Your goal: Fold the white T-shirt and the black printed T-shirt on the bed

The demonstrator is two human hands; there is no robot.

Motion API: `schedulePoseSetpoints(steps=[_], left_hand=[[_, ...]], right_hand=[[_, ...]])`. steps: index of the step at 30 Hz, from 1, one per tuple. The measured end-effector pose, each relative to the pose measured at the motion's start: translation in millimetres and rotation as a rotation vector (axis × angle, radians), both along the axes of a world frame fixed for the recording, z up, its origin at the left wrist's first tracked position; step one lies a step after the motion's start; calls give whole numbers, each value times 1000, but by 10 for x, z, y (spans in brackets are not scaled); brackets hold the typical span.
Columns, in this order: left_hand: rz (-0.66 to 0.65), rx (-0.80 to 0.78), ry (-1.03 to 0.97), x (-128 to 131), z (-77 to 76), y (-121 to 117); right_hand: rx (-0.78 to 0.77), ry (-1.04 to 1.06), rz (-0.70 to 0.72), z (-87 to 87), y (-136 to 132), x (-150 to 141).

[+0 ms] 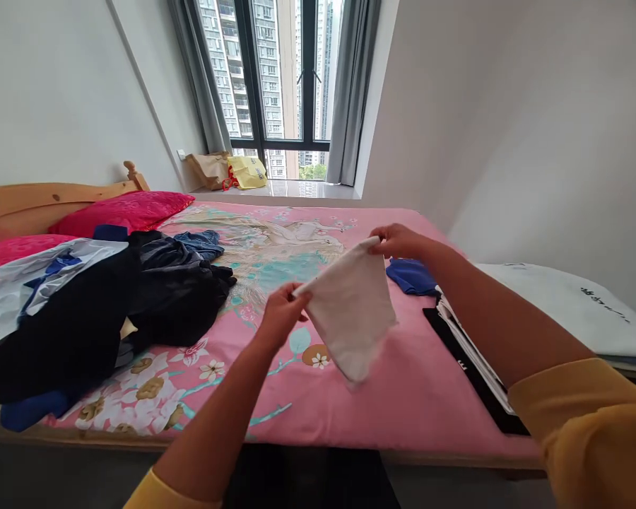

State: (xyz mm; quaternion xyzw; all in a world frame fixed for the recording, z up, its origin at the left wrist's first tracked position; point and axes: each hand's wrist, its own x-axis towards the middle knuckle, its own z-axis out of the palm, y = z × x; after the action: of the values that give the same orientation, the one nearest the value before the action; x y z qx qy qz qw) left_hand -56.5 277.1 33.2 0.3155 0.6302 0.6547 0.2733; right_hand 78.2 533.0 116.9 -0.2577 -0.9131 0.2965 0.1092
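A small off-white cloth [352, 307] hangs between my hands above the bed; whether it is a folded garment I cannot tell, and its lower edge is smeared by motion. My left hand [285, 311] pinches its left upper corner. The right upper corner is gripped by my right hand [397, 242], which is raised a little higher. Just beyond my right wrist lies a blue folded cloth [412, 276] on the pink flowered bedsheet [318, 403]. Part of that blue cloth is hidden by my right arm.
At the left is a loose heap of dark clothes [174, 297] with a white shirt [58, 272]. Black and white folded clothes [471, 375] lie under my right forearm, beside a white folded garment [562, 304]. Red pillows [121, 213] rest by the wooden headboard [58, 194].
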Motion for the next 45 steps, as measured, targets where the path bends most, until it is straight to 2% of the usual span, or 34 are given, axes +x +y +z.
schedulePoseSetpoints(steps=[2, 3, 4, 5, 6, 7, 9, 11, 13, 15, 17, 19, 23, 28, 30, 32, 35, 38, 42, 45], left_hand=[[28, 97, 92, -270, 452, 198], [42, 133, 166, -372, 607, 264], [58, 150, 255, -451, 702, 303], [74, 147, 351, -508, 733, 314], [88, 130, 438, -546, 697, 297], [96, 102, 509, -568, 597, 254], [93, 37, 595, -569, 230, 105], [62, -44, 655, -533, -293, -98], [42, -128, 679, -477, -865, -316], [-8, -215, 704, -411, -1370, -521], [-48, -262, 747, -341, -1719, -694], [-48, -276, 786, -270, -1887, -838], [-76, -261, 809, -111, -1901, -1135], [-175, -274, 831, 144, -1856, -1664], [-180, -256, 787, 220, -1808, -1822], [-117, -253, 663, 238, -1730, -1860], [47, -313, 347, 140, -1626, -1659], [109, -374, 44, -44, -1606, -1270], [85, -463, -85, -267, -1638, -846], [57, -519, -111, -357, -1618, -729]], right_hand=[[-44, 156, -76, 260, 47, 64], [-57, 233, -91, 326, 49, 90], [-56, 307, -95, 339, 39, 112], [-39, 371, -99, 293, 17, 132], [-6, 418, -104, 187, -17, 150], [43, 452, -113, 22, -66, 169], [164, 477, -131, -457, -222, 222], [241, 466, -122, -1064, -453, 307], [251, 406, -103, -1694, -729, 425], [254, 323, -78, -2235, -997, 557], [259, 299, -84, -2606, -1217, 678], [293, 343, -106, -2784, -1382, 783], [310, 405, -116, -2789, -1675, 1007], [210, 340, -29, -2794, -2114, 1416], [149, 333, -49, -2815, -2204, 1549], [80, 345, -123, -2811, -2194, 1601], [-73, 355, -320, -2749, -2031, 1484], [-287, 329, -418, -2663, -1794, 1196], [-522, 235, -531, -2630, -1493, 785], [-609, 171, -584, -2678, -1325, 569]])
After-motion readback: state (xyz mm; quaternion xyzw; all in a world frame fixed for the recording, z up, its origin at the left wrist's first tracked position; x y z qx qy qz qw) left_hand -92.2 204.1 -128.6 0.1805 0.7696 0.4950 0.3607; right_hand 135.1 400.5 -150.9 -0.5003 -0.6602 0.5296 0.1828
